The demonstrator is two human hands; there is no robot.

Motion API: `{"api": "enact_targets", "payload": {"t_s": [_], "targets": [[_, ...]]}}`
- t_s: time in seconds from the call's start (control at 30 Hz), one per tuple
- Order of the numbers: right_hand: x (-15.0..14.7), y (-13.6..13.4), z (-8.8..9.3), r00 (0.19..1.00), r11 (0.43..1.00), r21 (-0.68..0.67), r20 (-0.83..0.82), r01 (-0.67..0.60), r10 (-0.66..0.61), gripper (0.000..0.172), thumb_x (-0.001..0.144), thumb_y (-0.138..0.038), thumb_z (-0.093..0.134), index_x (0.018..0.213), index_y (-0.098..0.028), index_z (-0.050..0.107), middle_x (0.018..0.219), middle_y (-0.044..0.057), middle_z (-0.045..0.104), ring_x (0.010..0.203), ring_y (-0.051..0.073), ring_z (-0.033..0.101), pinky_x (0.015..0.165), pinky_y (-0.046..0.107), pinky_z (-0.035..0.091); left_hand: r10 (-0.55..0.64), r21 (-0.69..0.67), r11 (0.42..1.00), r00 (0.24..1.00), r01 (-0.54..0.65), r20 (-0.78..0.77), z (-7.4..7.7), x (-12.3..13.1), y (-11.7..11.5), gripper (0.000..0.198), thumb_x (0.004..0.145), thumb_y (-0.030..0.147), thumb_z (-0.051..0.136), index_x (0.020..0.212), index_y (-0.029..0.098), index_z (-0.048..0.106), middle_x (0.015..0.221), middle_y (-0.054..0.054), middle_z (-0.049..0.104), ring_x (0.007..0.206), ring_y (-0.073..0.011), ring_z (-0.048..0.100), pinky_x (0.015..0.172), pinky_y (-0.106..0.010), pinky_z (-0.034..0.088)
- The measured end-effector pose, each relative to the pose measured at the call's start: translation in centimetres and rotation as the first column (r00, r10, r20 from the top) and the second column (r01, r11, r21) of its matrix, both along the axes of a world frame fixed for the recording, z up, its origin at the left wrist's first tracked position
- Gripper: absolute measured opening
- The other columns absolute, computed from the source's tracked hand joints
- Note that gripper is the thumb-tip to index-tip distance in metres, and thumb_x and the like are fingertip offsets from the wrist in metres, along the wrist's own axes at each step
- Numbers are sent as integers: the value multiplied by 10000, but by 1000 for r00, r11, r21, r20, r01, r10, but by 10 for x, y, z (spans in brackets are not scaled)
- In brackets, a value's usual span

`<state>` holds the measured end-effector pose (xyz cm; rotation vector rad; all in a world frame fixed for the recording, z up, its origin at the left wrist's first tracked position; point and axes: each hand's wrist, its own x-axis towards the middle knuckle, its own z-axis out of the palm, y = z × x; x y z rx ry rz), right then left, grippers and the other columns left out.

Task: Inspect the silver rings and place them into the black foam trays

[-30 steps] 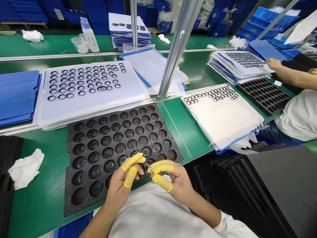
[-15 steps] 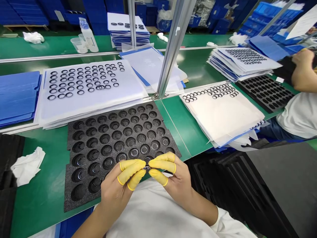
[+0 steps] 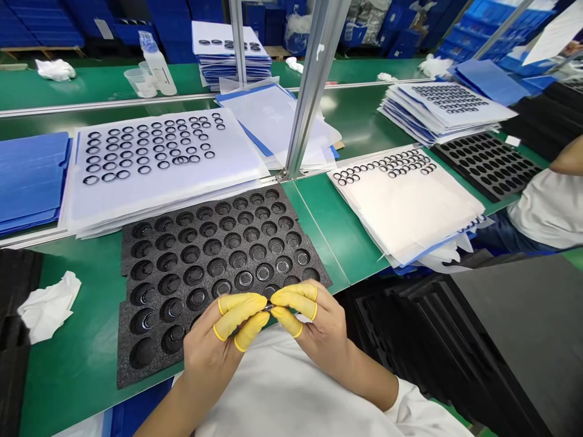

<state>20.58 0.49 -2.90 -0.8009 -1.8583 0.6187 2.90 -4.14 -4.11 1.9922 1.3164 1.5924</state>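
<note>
The left hand (image 3: pixel 212 340) and right hand (image 3: pixel 323 328), in yellow finger cots (image 3: pixel 239 309), nearly closed, pinch a small metal ring (image 3: pixel 268 308) over the black foam tray's (image 3: pixel 157 303) near corner, by the green surface's (image 3: pixel 77 376) front edge.

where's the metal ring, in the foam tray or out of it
Out: the metal ring is pinched between the left hand and right hand, above the black foam tray.

Small shiny metal ring (image 3: pixel 268 308), seen nearly edge-on and mostly hidden, pinched between the fingertips of the left hand (image 3: pixel 212 343) and right hand (image 3: pixel 321 325), both in yellow finger cots (image 3: pixel 241 309). It is held in the air just over the near edge of the black foam tray (image 3: pixel 124 370), right of that edge's middle, not touching the tray.
</note>
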Motion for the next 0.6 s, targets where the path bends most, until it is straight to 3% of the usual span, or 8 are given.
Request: {"api": "enact_targets", "payload": {"t_s": [0.2, 0.33, 0.4, 0.5, 0.6], "targets": [[2, -4, 1, 993, 961, -272, -117, -46, 14, 67, 940, -242, 683, 974, -241, 742, 870, 34, 769, 720, 147, 695, 639, 260, 589, 7, -111, 994, 994, 6, 111, -2, 2, 0, 223, 944, 141, 659, 1138, 247, 695, 1001, -15, 757, 852, -133, 712, 723, -239, 590], [0, -5, -4, 988, 914, -397, -156, -80, 19, 71, 929, -281, 702, 953, -234, 750, 851, 31, 768, 692, 139, 677, 620, 245, 577, 15, -105, 994, 995, -5, 95, 1, 1, 0, 206, 948, 147, 653, 1122, 249, 698, 989, -16, 764, 854, -140, 720, 748, -254, 597], [-1, -5, -6, 990, 921, -385, -140, -55, 1, 105, 926, -282, 707, 1013, -242, 750, 924, 44, 772, 740, 148, 695, 640, 256, 587, 20, -78, 997, 999, -16, 50, 2, 0, 1, 224, 947, 133, 649, 1134, 247, 697, 978, -20, 764, 847, -144, 718, 753, -260, 595], [-1, -5, -6, 992, 969, -247, -123, -17, -14, 227, 906, -257, 737, 1132, -275, 732, 1048, 55, 765, 865, 174, 715, 702, 285, 607, 12, -27, 1000, 999, -13, -31, 4, -2, 3, 279, 942, 104, 650, 1188, 230, 685, 980, -33, 753, 844, -143, 706, 756, -253, 587], [0, -5, -4, 993, 987, -156, -119, -32, 14, 205, 917, -212, 728, 1104, -295, 744, 1018, 39, 771, 887, 174, 723, 771, 305, 613, -9, 2, 1000, 997, 9, -78, 6, -2, 5, 295, 949, 103, 641, 1217, 218, 680, 972, -47, 744, 837, -145, 700, 748, -250, 584]]}}
